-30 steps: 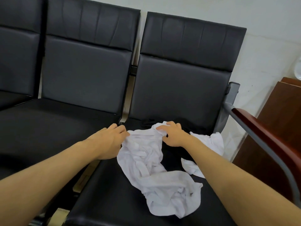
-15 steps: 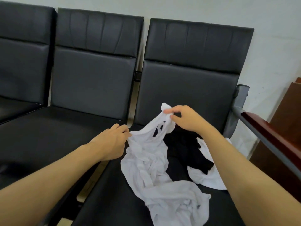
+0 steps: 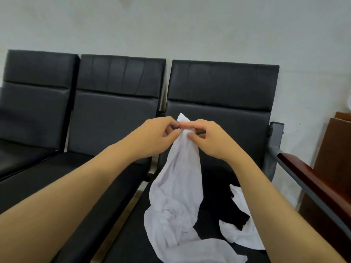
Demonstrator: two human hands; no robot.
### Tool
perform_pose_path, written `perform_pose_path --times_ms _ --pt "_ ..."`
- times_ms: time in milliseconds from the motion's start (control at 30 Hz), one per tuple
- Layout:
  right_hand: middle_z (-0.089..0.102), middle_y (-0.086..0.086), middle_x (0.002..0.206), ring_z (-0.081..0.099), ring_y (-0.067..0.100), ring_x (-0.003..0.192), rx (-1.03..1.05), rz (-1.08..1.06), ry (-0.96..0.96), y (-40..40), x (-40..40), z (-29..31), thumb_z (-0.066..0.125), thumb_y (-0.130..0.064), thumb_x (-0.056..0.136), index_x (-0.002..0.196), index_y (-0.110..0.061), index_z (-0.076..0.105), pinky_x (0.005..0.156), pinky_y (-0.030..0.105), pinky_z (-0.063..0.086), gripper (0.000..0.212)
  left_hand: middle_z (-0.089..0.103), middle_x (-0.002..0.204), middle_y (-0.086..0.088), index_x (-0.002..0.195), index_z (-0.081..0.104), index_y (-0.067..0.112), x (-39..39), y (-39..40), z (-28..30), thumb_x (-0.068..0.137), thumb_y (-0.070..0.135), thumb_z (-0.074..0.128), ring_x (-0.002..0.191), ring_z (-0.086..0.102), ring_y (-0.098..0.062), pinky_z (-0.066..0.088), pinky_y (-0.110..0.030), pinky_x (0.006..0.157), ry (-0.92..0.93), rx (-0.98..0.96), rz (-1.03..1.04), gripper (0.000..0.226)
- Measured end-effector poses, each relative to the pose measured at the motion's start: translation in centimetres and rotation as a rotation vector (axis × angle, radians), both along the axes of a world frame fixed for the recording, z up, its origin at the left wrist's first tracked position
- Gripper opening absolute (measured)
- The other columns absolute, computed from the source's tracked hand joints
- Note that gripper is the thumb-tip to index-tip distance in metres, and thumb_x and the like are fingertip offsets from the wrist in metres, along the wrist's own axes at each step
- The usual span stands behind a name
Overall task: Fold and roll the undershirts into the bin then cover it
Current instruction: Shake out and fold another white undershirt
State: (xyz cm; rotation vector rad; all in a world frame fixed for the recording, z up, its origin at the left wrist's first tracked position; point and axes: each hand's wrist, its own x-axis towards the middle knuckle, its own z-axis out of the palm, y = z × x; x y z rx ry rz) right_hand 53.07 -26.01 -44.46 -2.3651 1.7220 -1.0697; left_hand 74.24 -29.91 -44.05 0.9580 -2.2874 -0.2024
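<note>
I have the white undershirt [image 3: 176,179] by its top end, both hands working the same small bunch of cloth. My left hand [image 3: 152,137] pinches it from the left, my right hand [image 3: 207,138] from the right, fingertips almost meeting around the peak of fabric that pokes up between them — so each grip is clamped on the shirt, neither one free.

What matters next is how the shirt lies from that pinch: it hangs straight down and toward me, its long axis running from my fingers to the black seat [image 3: 136,242] of the right-hand chair, where the lower part is heaped in a twisted pile. The hands are level and equally near the held end; the heaped end is nearer my right forearm.

To fold it I judge I must first draw my hands apart along the top edge and lift until the hem clears the seat.

A black garment [image 3: 226,207] and a second white undershirt [image 3: 239,232] lie on the same seat, just right of the hanging one. No bin is in view.
</note>
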Motion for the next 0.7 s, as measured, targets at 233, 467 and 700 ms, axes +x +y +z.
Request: perform_pose_path --times_ms 233,467,700 --pt "0.06 -0.012 0.121 0.058 0.007 0.108 -0.024 0.05 0.143 0.4 1.2 0.4 0.059 -0.02 0.104 0.126 -0.036 0.072 0.096 0.027 0.053 0.03 0.074 0.094 0.009 0.115 0.07 0.023 -0.2 -0.7 0.8 0.103 0.05 0.053 0.091 0.069 -0.008 0.057 -0.032 0.086 0.151 0.122 0.062 0.034" --pt "0.061 -0.02 0.114 0.061 0.005 0.105 0.077 0.115 0.133 0.5 2.9 0.2 0.068 -0.032 0.098 0.111 -0.048 0.062 0.097 0.027 0.054 0.022 0.073 0.08 0.006 0.099 0.074 0.022 2.1 -0.6 0.6 0.103 0.036 0.06 0.073 0.067 -0.007 0.043 -0.019 0.064 0.129 0.072 0.091 0.02" --pt "0.075 -0.009 0.102 0.072 0.007 0.096 0.429 0.201 0.067 0.5 3.6 -0.8 0.072 -0.034 0.096 0.132 -0.031 0.05 0.097 0.027 0.052 0.042 0.075 0.082 0.005 0.105 0.07 0.027 6.1 -0.4 1.9 0.105 0.023 0.057 0.079 0.07 -0.006 0.053 -0.021 0.072 0.235 0.158 -0.03 0.014"
